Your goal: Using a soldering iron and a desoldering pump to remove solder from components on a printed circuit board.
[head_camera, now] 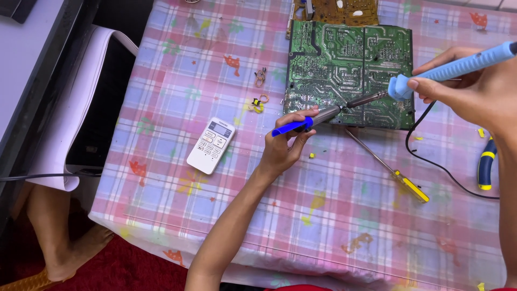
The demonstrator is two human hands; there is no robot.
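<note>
A green circuit board [344, 64] lies solder side up on the checked tablecloth [215, 215]. My right hand [479, 91] grips a light blue soldering iron [458, 67], its metal tip resting on the board near the lower edge. My left hand [285, 143] holds a blue-and-grey desoldering pump [307, 121], its nozzle pointing at the same spot on the board, close to the iron's tip.
A white remote control [211, 145] lies left of my left hand. A yellow-handled screwdriver [388, 167] lies below the board. Blue-and-yellow pliers [486, 167] and the iron's black cord [436, 161] sit at the right. A brown board [334, 11] and small loose parts [259, 102] are nearby.
</note>
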